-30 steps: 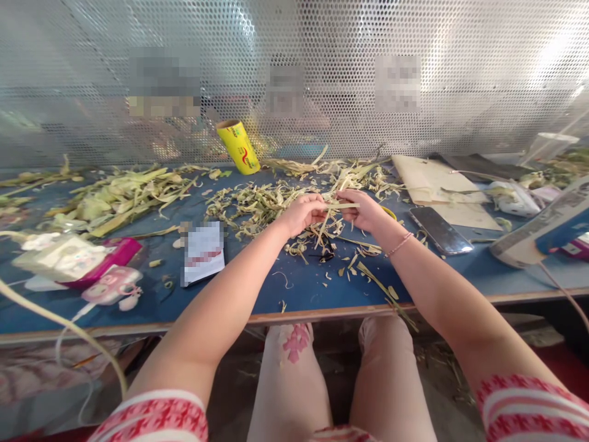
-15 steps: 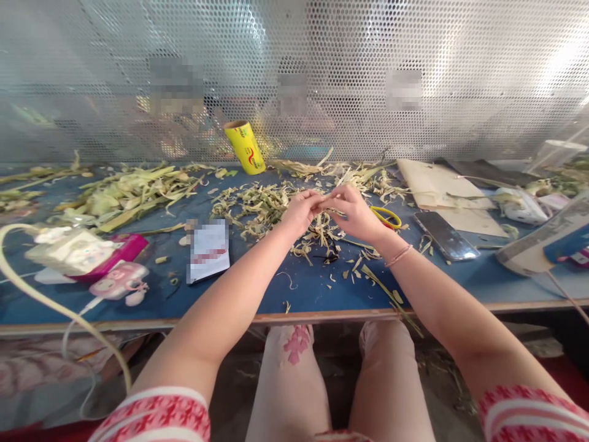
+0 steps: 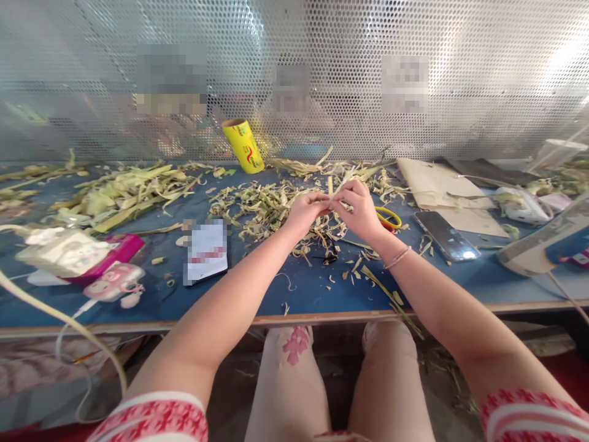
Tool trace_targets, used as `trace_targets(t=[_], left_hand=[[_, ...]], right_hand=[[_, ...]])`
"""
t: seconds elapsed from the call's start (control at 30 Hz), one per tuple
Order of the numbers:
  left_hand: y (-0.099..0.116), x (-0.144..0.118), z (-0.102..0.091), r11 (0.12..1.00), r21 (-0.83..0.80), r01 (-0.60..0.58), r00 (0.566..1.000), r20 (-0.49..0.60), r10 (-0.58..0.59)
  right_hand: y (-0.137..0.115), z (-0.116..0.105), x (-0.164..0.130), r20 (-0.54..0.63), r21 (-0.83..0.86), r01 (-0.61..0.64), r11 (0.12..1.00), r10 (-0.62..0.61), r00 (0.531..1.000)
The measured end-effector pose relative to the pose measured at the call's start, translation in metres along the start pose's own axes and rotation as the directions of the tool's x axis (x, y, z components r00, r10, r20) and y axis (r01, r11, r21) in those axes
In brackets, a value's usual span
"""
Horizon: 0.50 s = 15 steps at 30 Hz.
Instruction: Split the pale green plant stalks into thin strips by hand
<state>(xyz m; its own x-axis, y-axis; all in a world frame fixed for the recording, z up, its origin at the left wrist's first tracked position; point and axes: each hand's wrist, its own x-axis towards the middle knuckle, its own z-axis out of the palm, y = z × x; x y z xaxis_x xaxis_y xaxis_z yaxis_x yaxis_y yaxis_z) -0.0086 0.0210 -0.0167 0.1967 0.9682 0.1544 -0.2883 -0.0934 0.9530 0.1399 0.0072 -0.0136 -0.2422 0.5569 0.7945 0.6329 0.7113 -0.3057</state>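
Observation:
My left hand [image 3: 304, 213] and my right hand [image 3: 358, 210] meet over the middle of the table, fingertips pinched together. Between them a short pale plant strip [image 3: 330, 185] stands up; its lower end is hidden by the fingers. Under and around both hands lies a heap of dry, curled leaf scraps [image 3: 257, 205]. Yellow-handled scissors [image 3: 390, 216] lie just right of my right hand, partly covered by it.
A yellow cardboard tube [image 3: 243, 147] stands tilted near the perforated metal wall [image 3: 350, 55]. Longer leaf strips [image 3: 129, 193] are piled at left. A phone [image 3: 446, 236] and brown paper [image 3: 442, 184] lie at right. At left are a tissue pack [image 3: 73, 255] and a small notepad [image 3: 207, 252].
The pale strip now shows upright between my fingertips. My right hand has turned slightly and both hands stay close together. The view has shifted a little.

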Motion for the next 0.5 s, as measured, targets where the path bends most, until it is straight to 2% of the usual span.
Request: trace_targets(t=[0.07, 0.13, 0.3, 0.4, 0.5], left_hand=[[-0.0008, -0.0011, 0.0018, 0.999, 0.034, -0.012, 1.0, -0.006, 0.012], [-0.0015, -0.0021, 0.0034, 0.999, 0.039, -0.03, 1.0, -0.002, 0.03], [-0.0017, -0.0039, 0.0034, 0.977, 0.168, -0.13, 0.991, 0.045, 0.124], [-0.0018, -0.0029, 0.0008, 0.942, 0.286, -0.173, 0.984, 0.016, 0.176], [-0.0036, 0.0002, -0.003, 0.924, 0.339, -0.179, 0.98, -0.025, 0.199]], right_hand=[[0.0026, 0.0009, 0.0009, -0.073, -0.005, -0.083, 0.997, 0.082, 0.994], [0.005, 0.001, 0.0013, -0.099, 0.023, -0.148, 0.989, 0.149, 0.984], [0.0052, -0.0017, 0.0026, -0.009, 0.166, -0.264, 0.95, 0.269, 0.963], [0.0046, -0.0037, 0.005, 0.02, 0.227, -0.329, 0.917, 0.333, 0.943], [0.0053, -0.0057, 0.0076, 0.091, 0.3, -0.405, 0.864, 0.397, 0.913]])
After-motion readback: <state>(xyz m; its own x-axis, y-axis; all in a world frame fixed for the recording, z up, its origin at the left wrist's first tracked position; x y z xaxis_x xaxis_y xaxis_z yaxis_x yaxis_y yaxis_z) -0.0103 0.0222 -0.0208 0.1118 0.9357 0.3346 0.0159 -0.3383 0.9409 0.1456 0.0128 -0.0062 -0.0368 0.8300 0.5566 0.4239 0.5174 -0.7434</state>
